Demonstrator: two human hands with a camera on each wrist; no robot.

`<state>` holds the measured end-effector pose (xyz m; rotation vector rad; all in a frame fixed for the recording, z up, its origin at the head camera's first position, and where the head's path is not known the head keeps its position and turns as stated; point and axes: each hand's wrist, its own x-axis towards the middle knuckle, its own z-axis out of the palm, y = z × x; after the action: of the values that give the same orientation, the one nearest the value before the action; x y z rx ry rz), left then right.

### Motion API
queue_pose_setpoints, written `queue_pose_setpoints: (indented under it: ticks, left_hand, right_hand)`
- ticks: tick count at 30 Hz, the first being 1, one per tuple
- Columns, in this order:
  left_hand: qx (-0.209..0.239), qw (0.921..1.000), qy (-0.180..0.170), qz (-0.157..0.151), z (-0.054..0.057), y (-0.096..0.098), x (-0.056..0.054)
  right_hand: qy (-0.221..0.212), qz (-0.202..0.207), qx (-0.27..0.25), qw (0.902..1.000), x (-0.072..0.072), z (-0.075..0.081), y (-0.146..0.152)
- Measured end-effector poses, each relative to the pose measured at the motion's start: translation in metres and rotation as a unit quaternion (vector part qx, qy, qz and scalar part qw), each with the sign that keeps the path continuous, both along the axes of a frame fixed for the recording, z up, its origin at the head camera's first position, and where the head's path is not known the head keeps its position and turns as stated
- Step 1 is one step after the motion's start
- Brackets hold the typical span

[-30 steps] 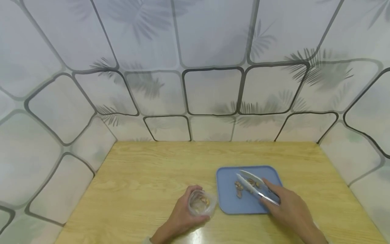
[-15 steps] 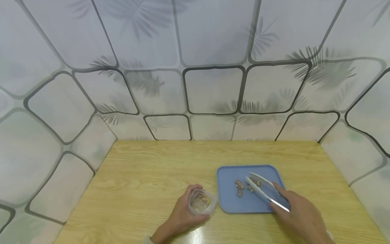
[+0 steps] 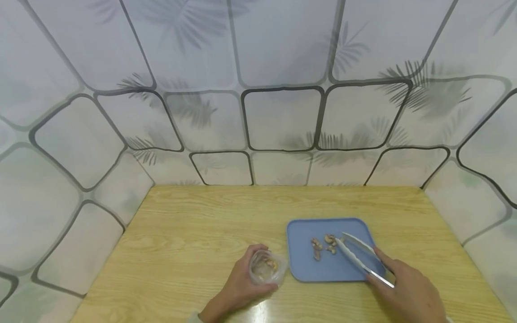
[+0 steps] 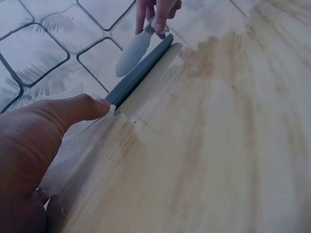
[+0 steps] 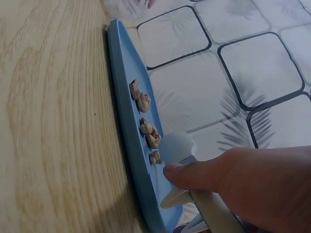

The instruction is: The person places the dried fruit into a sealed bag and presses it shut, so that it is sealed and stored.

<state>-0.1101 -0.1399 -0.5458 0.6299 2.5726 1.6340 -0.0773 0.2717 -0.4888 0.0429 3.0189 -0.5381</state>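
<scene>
My left hand (image 3: 242, 282) holds a clear plastic cup (image 3: 281, 269) at the left side of the blue tray (image 3: 299, 269), with a few yellowish-brown pieces at its bottom. My right hand (image 3: 416, 287) grips metal tongs (image 3: 365, 264) with pale, spoon-shaped tips by their handle end. The tongs slant over the tray's right half, their arms spread. Several brown nut pieces (image 3: 317, 244), looking like walnut kernels, lie on the tray in two loose groups. In the right wrist view one nut piece (image 5: 156, 158) sits beside a tong tip; whether it is touched I cannot tell.
A light wood-grain table (image 3: 202, 224) carries the tray and extends widely to the left. Patterned white panels (image 3: 282, 121) with dark outlines rise along its back and both sides.
My right hand has drawn the tongs rightward and toward me, uncovering nut pieces in the tray's middle. My left hand and the cup have stayed put.
</scene>
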Motion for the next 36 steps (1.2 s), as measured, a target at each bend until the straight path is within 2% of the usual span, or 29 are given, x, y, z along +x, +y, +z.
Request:
queue_pose_setpoints:
  ticks: [4, 8, 17, 24, 32, 36]
  left_hand:
    - [-0.002, 0.9999, -0.014, 0.005, 0.0, 0.0, 0.002]
    - [-0.003, 1.0, -0.005, 0.004, 0.0, 0.0, 0.001]
    - [-0.012, 0.9999, 0.006, 0.004, 0.0, 0.0, -0.001]
    - [-0.009, 0.9999, 0.012, 0.003, 0.001, 0.0, 0.001]
    - [-0.015, 0.9998, 0.009, 0.006, 0.002, 0.0, 0.001]
    - [-0.013, 0.9998, 0.012, 0.004, 0.002, 0.0, 0.0]
  right_hand:
    - [-0.053, -0.01, 0.012, 0.9985, -0.003, 0.004, -0.001]
    - [-0.097, -0.024, 0.019, 0.9948, -0.002, 0.007, -0.004]
    - [-0.093, -0.035, 0.017, 0.9949, 0.0, 0.0, -0.003]
    - [-0.09, -0.028, 0.015, 0.9954, 0.001, 0.001, -0.003]
    - [-0.037, 0.007, -0.002, 0.9993, 0.004, 0.005, -0.011]
    - [0.038, 0.028, -0.028, 0.9985, 0.009, 0.009, -0.026]
